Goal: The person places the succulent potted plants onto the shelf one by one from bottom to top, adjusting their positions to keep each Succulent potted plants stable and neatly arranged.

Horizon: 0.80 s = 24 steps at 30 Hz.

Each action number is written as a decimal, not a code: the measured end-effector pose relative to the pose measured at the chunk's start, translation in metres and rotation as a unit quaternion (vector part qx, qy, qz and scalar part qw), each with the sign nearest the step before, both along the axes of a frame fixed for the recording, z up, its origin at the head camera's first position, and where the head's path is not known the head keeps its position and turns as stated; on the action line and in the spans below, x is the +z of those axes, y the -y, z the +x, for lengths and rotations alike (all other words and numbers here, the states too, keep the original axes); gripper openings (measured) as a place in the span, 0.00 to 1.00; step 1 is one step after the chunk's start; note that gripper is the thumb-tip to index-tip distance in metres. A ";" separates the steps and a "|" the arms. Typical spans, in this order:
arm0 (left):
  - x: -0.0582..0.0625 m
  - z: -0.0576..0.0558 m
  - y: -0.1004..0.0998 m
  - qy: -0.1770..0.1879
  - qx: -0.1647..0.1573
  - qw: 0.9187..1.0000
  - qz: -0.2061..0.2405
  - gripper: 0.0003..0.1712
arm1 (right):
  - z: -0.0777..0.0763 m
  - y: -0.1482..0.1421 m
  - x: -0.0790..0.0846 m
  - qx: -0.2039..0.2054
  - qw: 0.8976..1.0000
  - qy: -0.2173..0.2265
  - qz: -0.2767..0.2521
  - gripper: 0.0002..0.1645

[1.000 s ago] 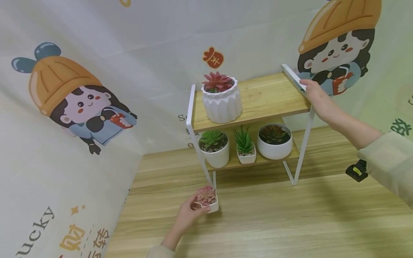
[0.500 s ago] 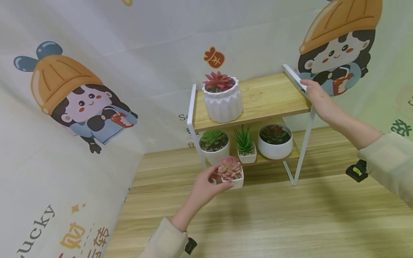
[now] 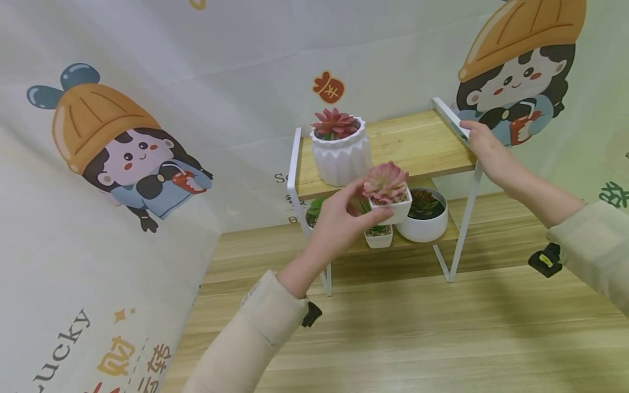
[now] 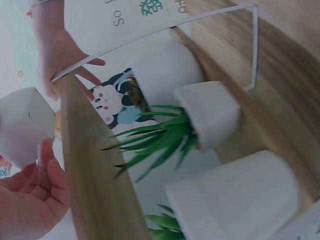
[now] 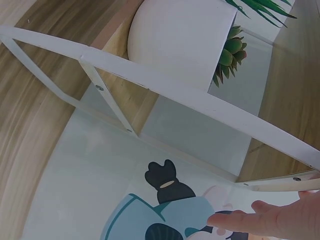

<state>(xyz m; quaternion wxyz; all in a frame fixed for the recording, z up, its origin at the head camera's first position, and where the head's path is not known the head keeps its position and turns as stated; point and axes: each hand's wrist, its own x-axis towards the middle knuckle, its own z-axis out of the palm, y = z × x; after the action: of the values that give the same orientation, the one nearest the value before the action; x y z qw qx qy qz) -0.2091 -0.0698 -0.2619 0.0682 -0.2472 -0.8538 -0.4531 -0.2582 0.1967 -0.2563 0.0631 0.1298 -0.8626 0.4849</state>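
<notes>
My left hand (image 3: 340, 219) pinches a small white square pot holding a pink succulent (image 3: 385, 183), raised in front of the upper board of a two-tier shelf rack (image 3: 417, 143). In the left wrist view, the fingertips touch the pot (image 4: 25, 125). My right hand (image 3: 493, 155) holds the rack's white right frame at the top, thumb over the bar, fingers (image 5: 255, 221) reaching down outside it. A red succulent in a ribbed white pot (image 3: 342, 158) stands on the upper board's left end. The held plant partly hides the lower tier.
The lower tier carries a green succulent in a round pot (image 4: 235, 197), a spiky green plant in a square pot (image 4: 212, 112) and a dark succulent in a white bowl (image 3: 423, 228). The rack stands on a wood-grain table (image 3: 417, 338) before a printed cloth backdrop (image 3: 236, 65).
My left hand has lifted the pink succulent from beside the rack's left leg, up and to the right, to the front of the upper board. My right hand has stayed on the frame.
</notes>
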 end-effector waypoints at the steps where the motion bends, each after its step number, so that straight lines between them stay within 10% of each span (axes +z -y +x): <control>1: 0.006 -0.002 -0.004 0.001 -0.002 1.000 -0.003 0.32 | 0.000 0.000 0.000 0.000 1.000 0.000 0.000 0.32; 10: 0.041 -0.022 -0.035 0.057 -0.005 0.997 -0.051 0.36 | -0.002 -0.001 -0.001 0.004 1.000 -0.004 -0.002 0.32; 24: 0.047 -0.046 -0.065 0.166 0.023 0.985 -0.035 0.34 | -0.004 -0.002 0.000 0.009 1.000 0.003 -0.008 0.31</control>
<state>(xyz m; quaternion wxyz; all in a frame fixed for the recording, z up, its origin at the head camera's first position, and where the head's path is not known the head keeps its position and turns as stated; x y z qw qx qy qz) -0.2554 -0.0048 -0.2152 -0.0729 -0.1512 -0.8741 -0.4558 -0.2625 0.1988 -0.2567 0.0578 0.1354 -0.8577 0.4926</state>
